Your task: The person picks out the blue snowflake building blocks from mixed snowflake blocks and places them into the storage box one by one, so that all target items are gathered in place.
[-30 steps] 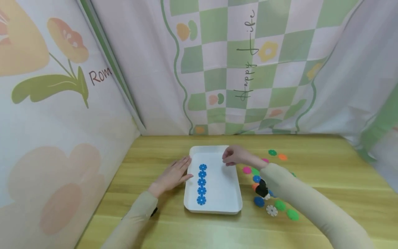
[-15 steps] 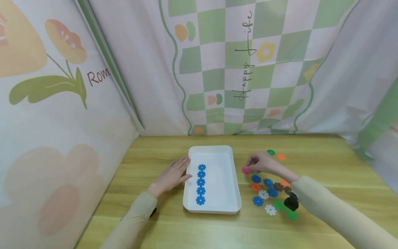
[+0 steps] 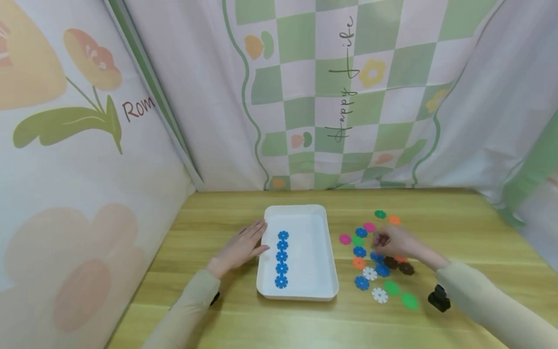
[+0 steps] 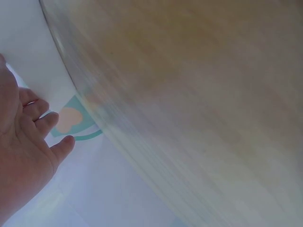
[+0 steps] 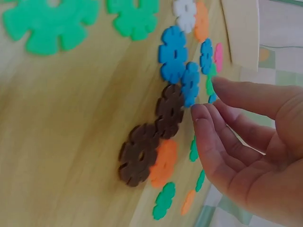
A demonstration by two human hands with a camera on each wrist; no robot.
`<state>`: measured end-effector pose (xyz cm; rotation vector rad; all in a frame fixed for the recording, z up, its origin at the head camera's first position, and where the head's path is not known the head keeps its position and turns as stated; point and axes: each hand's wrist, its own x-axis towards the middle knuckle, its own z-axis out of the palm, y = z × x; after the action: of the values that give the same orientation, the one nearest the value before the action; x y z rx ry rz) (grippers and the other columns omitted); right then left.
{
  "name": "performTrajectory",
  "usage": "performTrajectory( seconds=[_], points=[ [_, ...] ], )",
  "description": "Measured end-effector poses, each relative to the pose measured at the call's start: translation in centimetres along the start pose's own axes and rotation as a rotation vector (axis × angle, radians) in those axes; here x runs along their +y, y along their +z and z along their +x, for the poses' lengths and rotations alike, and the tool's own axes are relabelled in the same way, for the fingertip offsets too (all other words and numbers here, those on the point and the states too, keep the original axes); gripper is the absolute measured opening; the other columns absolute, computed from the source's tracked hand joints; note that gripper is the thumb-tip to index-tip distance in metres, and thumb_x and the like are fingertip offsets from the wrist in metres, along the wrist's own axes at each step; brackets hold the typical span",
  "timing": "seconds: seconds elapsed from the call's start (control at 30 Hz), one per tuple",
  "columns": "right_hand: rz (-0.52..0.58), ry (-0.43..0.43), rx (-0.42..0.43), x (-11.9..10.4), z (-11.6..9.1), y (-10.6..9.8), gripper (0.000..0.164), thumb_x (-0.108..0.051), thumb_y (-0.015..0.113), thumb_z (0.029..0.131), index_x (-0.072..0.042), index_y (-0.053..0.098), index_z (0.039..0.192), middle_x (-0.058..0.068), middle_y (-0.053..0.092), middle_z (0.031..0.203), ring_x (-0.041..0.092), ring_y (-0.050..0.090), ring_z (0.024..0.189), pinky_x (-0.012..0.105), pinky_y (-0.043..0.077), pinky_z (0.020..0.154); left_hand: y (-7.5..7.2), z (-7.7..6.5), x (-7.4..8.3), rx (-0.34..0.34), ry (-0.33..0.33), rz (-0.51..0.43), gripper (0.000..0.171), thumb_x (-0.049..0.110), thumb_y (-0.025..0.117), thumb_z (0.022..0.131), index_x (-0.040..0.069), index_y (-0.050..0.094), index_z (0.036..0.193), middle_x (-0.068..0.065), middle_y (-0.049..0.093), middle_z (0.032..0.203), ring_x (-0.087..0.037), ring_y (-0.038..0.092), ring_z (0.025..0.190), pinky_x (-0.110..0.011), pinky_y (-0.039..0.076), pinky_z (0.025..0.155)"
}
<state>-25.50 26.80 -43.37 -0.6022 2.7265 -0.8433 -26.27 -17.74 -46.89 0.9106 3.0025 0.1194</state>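
Note:
My left hand (image 3: 240, 248) rests with straight fingers against the left rim of a white tray (image 3: 310, 261). Inside, several blue snowflake discs (image 3: 282, 256) stand in a column near the left side. To the right of the tray my right hand (image 3: 397, 241) hovers over scattered snowflake discs. Its thumb and fingertips are apart with nothing between them, as the right wrist view shows. Closest to those fingertips lies a blue snowflake disc (image 5: 190, 85), next to another blue one (image 5: 173, 54) and brown discs (image 5: 169, 111). The left wrist view shows only the hand, not the discs.
Loose discs lie right of the tray: pink (image 3: 345, 239), orange (image 3: 359, 263), white (image 3: 379, 295) and green (image 3: 410, 301) among them. A wooden table (image 3: 218, 315) carries everything. A patterned curtain (image 3: 331, 97) hangs behind, and a printed panel (image 3: 87, 169) stands at the left.
My right hand has moved from above the tray's right edge, past the pink disc, to the blue and brown discs farther right. The left hand and the blue column have stayed put.

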Motion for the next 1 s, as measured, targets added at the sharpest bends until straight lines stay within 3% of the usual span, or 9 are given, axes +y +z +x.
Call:
performTrajectory(
  seconds=[0.2,0.33,0.53,1.0],
  points=[
    [-0.035,0.047,-0.023,0.35,-0.18,0.10,0.027,-0.014,0.084,0.073,-0.001,0.069,0.092,0.007,0.070,0.086,0.012,0.060,0.076,0.021,0.052,0.065,-0.09,-0.06,-0.01,0.028,0.013,-0.002,0.071,0.049,0.040,0.105,0.002,0.026,0.156,-0.016,0.027,0.163,-0.033,0.031,0.150,-0.052,0.032,0.121],
    [-0.051,0.075,-0.038,0.32,-0.10,0.23,0.030,-0.017,0.086,0.073,-0.002,0.069,0.092,0.007,0.070,0.088,0.013,0.062,0.079,0.026,0.055,0.068,-0.16,-0.09,0.04,0.013,0.004,-0.006,0.071,0.050,0.038,0.105,0.003,0.024,0.157,-0.015,0.025,0.164,-0.032,0.029,0.151,-0.052,0.031,0.121],
    [-0.065,0.061,-0.019,0.31,-0.01,0.68,0.028,-0.014,0.085,0.070,-0.003,0.068,0.089,0.006,0.069,0.085,0.012,0.060,0.077,0.025,0.053,0.067,-0.05,-0.04,0.00,0.007,-0.002,-0.006,0.070,0.049,0.039,0.105,0.003,0.025,0.157,-0.014,0.025,0.164,-0.032,0.029,0.151,-0.052,0.031,0.121],
    [-0.031,0.067,-0.024,0.49,-0.21,0.82,0.025,-0.013,0.083,0.076,-0.003,0.065,0.088,0.005,0.067,0.084,0.013,0.058,0.076,0.022,0.050,0.063,0.08,0.04,-0.06,0.001,-0.003,-0.009,0.071,0.050,0.038,0.105,0.004,0.024,0.157,-0.014,0.023,0.164,-0.031,0.027,0.152,-0.051,0.031,0.122]
  ],
)
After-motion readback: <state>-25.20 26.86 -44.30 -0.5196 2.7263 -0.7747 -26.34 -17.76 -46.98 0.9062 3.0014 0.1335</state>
